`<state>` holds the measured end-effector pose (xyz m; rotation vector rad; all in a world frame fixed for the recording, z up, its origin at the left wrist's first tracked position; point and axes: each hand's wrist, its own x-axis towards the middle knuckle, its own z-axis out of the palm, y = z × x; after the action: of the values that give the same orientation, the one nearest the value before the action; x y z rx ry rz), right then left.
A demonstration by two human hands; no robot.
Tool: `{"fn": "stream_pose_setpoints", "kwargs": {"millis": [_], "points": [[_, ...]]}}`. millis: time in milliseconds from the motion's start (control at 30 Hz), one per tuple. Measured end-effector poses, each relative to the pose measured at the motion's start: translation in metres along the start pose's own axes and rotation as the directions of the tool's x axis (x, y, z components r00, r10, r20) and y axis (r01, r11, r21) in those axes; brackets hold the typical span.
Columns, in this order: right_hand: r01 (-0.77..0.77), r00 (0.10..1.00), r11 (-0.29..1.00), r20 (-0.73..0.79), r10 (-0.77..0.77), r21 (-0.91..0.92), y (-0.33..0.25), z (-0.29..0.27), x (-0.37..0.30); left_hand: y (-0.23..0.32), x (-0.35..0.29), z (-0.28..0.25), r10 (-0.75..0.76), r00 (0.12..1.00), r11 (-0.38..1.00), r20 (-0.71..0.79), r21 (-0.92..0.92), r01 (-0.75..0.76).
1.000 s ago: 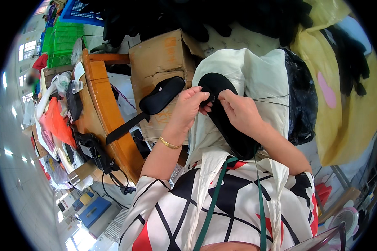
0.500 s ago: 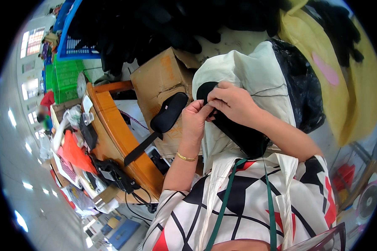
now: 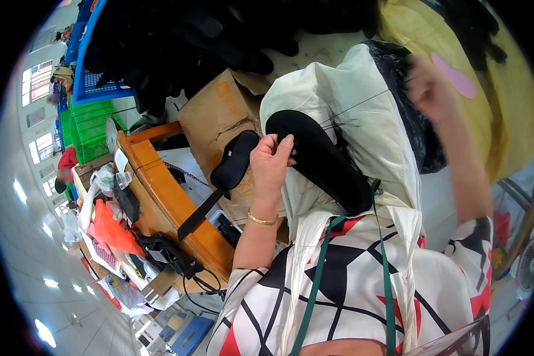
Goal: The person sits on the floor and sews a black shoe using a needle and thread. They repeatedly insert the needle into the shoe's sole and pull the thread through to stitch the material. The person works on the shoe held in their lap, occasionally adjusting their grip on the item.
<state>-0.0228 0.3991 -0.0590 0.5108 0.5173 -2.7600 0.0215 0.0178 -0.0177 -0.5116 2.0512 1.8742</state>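
Your left hand (image 3: pixel 270 163) pinches the black slipper sole (image 3: pixel 325 160) on the cream cloth bundle (image 3: pixel 378 133). Your right hand (image 3: pixel 430 89), right of that bundle: blurred, can't tell grip. Likely light, bendy; hold the edge.

The black sole-shaped piece (image 3: pixel 320 157) looked matt and clothlike against creased white cloth (image 3: pixel 362 80), near my scuffed cardboard carton (image 3: pixel 210 110), smooth, glossy wooden tabletop edge (image 3: pixel 167 199) and crinkled, shiny plastic bag (image 3: pixel 426 148); my metal bangle (image 3: pixel 262 220) gleamed.
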Motion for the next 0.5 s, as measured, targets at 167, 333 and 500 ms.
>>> {"fn": "stream_pose_setpoints", "kwargs": {"millis": [167, 333, 500], "points": [[0.623, 0.638, 0.698, -0.286, -0.715, -0.354, -0.135, -0.067, -0.041, 0.002, 0.002, 0.001, 0.003, 1.0, 1.0, 0.019, 0.02, -0.003], [0.479, 0.274, 0.179, -0.047, -0.96, -0.859, -0.117, -0.046, -0.052, 0.003, 0.004, 0.001, 0.235, 0.972, 0.934, -0.003, 0.279, -0.225], [0.348, 0.868, -0.102, 0.361, -0.341, -0.932, 0.056, 0.034, -0.01, 0.01, -0.011, 0.006, 0.783, 0.564, 0.1, 0.261, 0.843, -0.528]]}}
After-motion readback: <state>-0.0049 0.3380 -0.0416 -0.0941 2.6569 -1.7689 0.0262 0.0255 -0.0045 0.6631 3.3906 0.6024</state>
